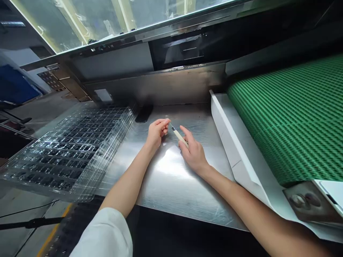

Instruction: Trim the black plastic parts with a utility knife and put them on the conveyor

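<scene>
My right hand [193,149] is closed around a slim cream-handled tool [181,137], with the index finger stretched out above it. A dark collar and a narrow metal tip, like a small knife's, point up and left toward my left hand [157,132]. That hand is closed in a pinch right by the tip. Whatever lies between its fingertips is too small to make out, and I cannot tell whether the tip touches it. Both hands are above the shiny metal worktop [171,189].
Clear plastic trays with many pockets [72,150] are stacked at the left. A dark phone-like slab [144,113] lies by them. On the right, a white guard wall [230,142] separates the worktop from a green conveyor belt [292,117]. A metal panel [177,84] rises behind.
</scene>
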A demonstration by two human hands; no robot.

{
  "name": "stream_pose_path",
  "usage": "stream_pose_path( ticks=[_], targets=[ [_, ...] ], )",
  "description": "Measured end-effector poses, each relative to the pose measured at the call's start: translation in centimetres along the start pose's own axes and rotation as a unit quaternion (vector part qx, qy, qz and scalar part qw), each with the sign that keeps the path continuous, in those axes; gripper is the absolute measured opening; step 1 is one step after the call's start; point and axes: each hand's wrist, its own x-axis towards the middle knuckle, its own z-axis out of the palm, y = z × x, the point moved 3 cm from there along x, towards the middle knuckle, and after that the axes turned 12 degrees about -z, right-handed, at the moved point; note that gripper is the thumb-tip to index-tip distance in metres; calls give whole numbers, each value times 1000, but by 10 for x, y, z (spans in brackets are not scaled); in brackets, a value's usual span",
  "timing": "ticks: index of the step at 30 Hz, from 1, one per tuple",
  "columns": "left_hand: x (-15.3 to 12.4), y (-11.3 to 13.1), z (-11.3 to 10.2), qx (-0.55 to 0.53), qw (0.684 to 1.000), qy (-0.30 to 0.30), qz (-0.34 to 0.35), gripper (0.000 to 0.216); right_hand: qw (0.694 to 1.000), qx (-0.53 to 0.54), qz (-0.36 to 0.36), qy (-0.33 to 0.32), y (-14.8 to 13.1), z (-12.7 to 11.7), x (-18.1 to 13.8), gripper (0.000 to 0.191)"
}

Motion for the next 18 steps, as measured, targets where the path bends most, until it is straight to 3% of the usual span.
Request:
stream_pose_path(
  ticks=[5,8,12,18],
  targets=[
    [10,11,-27,-66,994,86,24,36,999,25,15,14,-2,-2,-1,61],
    [10,6,-28,-69,993,93,17,41,999,31,22,18,-3,-2,-1,61],
    [6,-5,-13,-27,998,61,-9,56,998,41,34,26,-2,-3,-1,60],
    [-4,-13,10,3,999,-44,-27,58,994,82,47,46,2,-3,0,61]
  ],
)
